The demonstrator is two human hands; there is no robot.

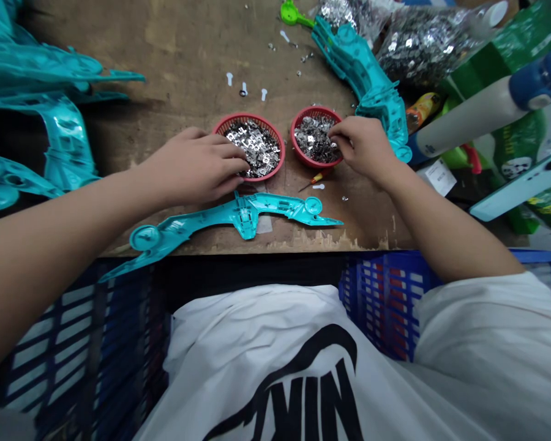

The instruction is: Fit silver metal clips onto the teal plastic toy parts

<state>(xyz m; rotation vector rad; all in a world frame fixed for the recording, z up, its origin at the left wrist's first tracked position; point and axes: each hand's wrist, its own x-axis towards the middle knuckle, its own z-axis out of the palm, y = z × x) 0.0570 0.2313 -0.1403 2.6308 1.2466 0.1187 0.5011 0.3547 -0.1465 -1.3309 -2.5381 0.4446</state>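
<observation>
My left hand (206,162) reaches over the near-left rim of a red basket (282,153) heaped with small shiny metal pieces (257,147). Its fingers curve down onto the pieces, and the fingertips are partly hidden. At the right side of a second red basket (298,150), also full of small metal pieces (313,138), my right hand (360,144) has thumb and forefinger pinched together. Whatever is in that pinch is too small to make out. A turquoise bow-shaped plastic part (245,214) lies at the table's front edge, its left tip jutting past it.
More turquoise parts (68,131) are piled at left, others (367,73) at right. A small screwdriver (319,177) lies below the right basket. Bags of metal pieces (427,43), a bottle (472,113) and a phone (523,187) crowd the right. Blue crates (386,294) stand below the table (179,67).
</observation>
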